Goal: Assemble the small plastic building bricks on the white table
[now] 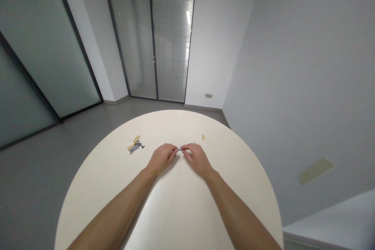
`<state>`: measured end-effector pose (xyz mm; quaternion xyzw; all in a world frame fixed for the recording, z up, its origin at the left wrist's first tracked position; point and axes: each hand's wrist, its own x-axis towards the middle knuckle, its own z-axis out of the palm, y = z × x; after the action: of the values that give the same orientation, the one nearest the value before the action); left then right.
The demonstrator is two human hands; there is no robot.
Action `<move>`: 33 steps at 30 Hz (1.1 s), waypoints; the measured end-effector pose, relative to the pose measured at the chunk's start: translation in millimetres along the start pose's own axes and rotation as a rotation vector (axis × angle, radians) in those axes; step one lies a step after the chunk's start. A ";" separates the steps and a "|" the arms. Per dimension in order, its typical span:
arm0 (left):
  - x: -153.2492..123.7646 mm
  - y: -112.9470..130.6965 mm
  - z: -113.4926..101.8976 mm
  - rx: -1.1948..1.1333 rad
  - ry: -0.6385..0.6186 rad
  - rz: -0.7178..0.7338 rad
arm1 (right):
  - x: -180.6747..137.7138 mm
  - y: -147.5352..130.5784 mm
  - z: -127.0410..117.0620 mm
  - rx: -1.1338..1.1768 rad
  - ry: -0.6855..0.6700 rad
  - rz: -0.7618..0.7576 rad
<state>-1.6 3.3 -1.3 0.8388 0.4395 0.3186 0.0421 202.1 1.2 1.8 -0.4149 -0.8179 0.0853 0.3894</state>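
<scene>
Both hands meet over the table [175, 211] centre: my left hand [161, 158] and right hand [195, 158] pinch a grey piece [179, 149] between fingertips, its shape mostly hidden. Parts [135, 145] lie at ten o'clock and a tan scrap [203, 137] at one, too small to identify.

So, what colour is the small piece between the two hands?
Grey; head view shows the small piece between left hand and right hand.

The counter [175, 211] is seen in plain cream white. A small grey piece [179, 149] is shown between the hands; the loose parts [135, 146] are coloured grey and tan — a tan scrap [203, 137] lies farther right. The floor [35, 175] is grey.
</scene>
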 end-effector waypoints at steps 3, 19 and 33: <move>0.0 -0.2 0.8 -0.011 -0.002 -0.001 | 0.3 -0.3 -0.5 0.005 0.014 -0.028; 0.2 2.9 -1.2 -0.029 -0.024 -0.002 | 0.0 0.4 -1.0 0.011 0.032 -0.032; 0.0 2.4 0.5 -0.047 -0.024 0.021 | -0.4 2.4 -0.5 -0.001 0.041 -0.040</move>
<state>0.4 2.0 -0.8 0.8460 0.4223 0.3192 0.0637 204.1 2.3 0.8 -0.4004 -0.8178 0.0686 0.4076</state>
